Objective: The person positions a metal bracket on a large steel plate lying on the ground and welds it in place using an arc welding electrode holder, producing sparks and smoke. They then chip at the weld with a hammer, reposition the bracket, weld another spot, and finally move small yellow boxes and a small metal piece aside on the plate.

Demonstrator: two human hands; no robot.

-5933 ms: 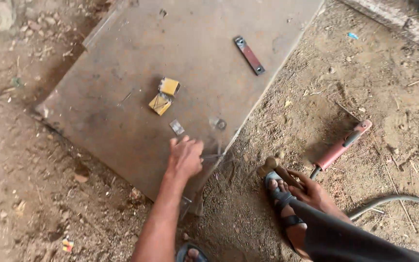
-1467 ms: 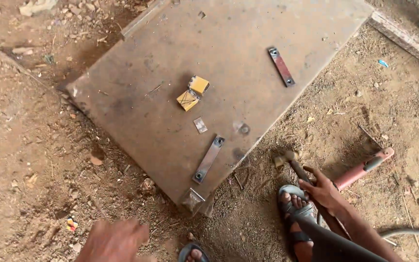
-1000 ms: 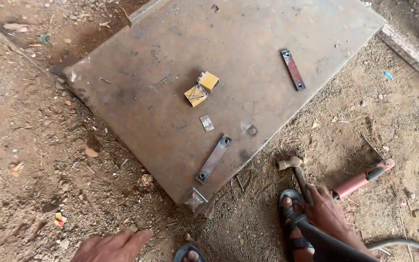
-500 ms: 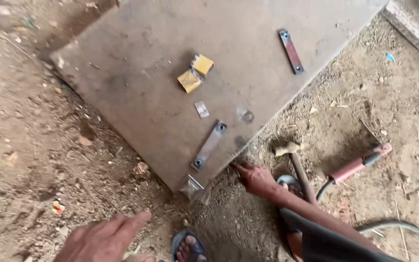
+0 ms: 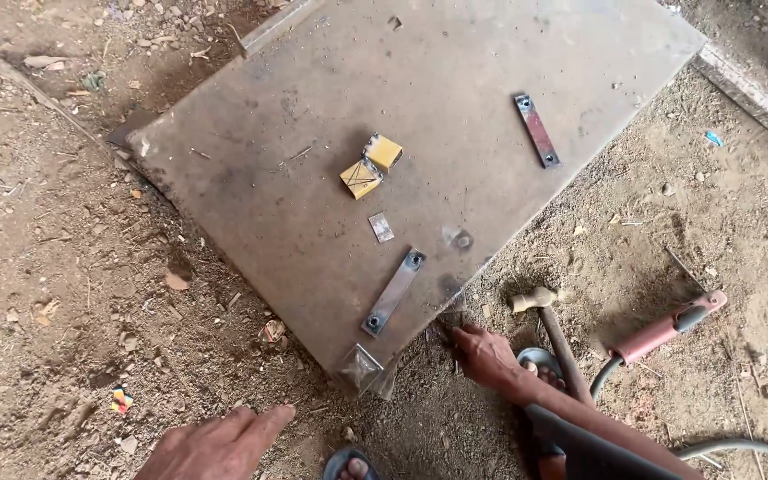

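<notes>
The right hand point(image 5: 484, 354) reaches, fingers loosely curled and holding nothing, to the dirt at the near edge of the steel plate point(image 5: 331, 116), just right of a flat bar point(image 5: 393, 292). The left hand point(image 5: 215, 444) hovers open and empty, near left. A hammer point(image 5: 551, 329) lies just right of the right hand.

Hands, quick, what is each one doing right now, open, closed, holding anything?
Left hand: open, fingers stretched out over the dirt, holding nothing.
Right hand: at the steel plate's near edge, fingertips in the dirt; grip cannot be told.

Single head view, looking steeply down, moderately near steel plate point(image 5: 420, 142) on dirt.
</notes>
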